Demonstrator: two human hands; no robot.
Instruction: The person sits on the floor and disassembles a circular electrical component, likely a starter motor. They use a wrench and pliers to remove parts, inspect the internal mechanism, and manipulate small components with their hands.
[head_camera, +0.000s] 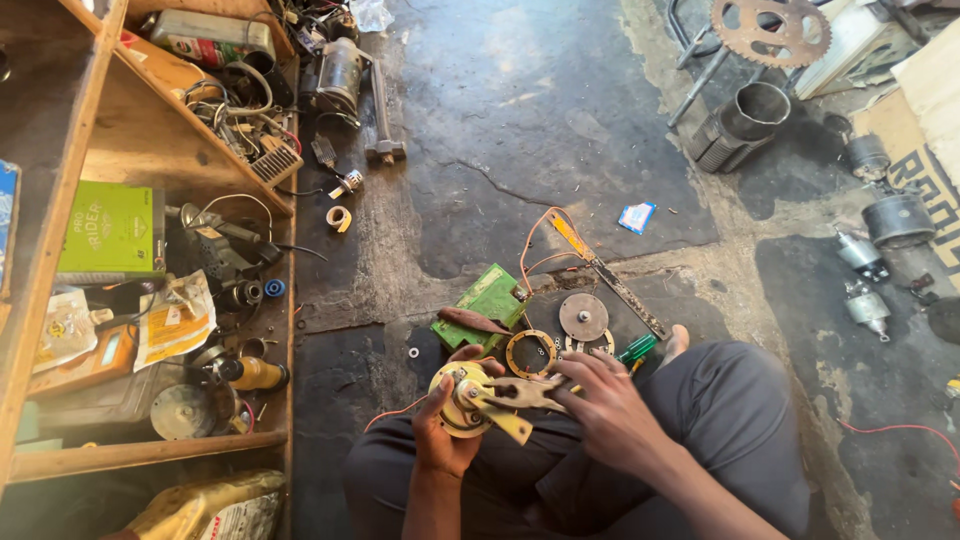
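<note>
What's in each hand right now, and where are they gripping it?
The left hand cups a round yellowish metal part from below by its rim. The right hand rests its fingers on the flat bracket across that part.

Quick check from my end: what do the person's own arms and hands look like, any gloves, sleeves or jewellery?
Both the left hand and right hand are bare, with no gloves. Both forearms show uncovered, no sleeves reaching them. No watch, ring or bracelet is visible. Dark grey trousers cover the legs.

A brass-yellow round part (462, 400), a green box (488, 298), dark grey trousers (720, 400), and a stained black floor (520, 120).
</note>
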